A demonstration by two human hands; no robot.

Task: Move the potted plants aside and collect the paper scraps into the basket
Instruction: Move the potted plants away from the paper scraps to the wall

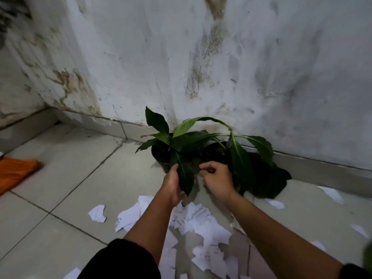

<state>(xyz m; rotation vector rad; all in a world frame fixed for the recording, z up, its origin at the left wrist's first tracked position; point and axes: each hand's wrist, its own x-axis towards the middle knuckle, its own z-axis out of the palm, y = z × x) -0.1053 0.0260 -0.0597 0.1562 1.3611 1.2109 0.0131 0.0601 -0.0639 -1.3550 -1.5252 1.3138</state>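
From the head camera, two potted plants sit at the foot of the stained wall (201, 57): a left pot (161, 154) and a right pot (214, 153), both black, rims close together and leaves overlapping. The left hand (173, 184) reaches under a long drooping leaf (184, 176), its fingers hidden behind that leaf, so whether they grip the pot or only the foliage cannot be told. The right hand (218, 179) hovers between the pots with fingers curled loosely inward, the thumb and forefinger near each other; nothing is plainly pinched. Paper scraps (201, 224) lie scattered on the tiled floor (60, 178) beneath both forearms, with a few more to the right near the skirting. No basket is clearly in view; an orange object (16, 172) at the left edge is too blurred to name. The step in hand looks like taking hold of the pots to shift them. It would go best by gripping each pot at its rim or wall, not the leaves, lifting level so soil stays in, and setting them well apart from the scraps.
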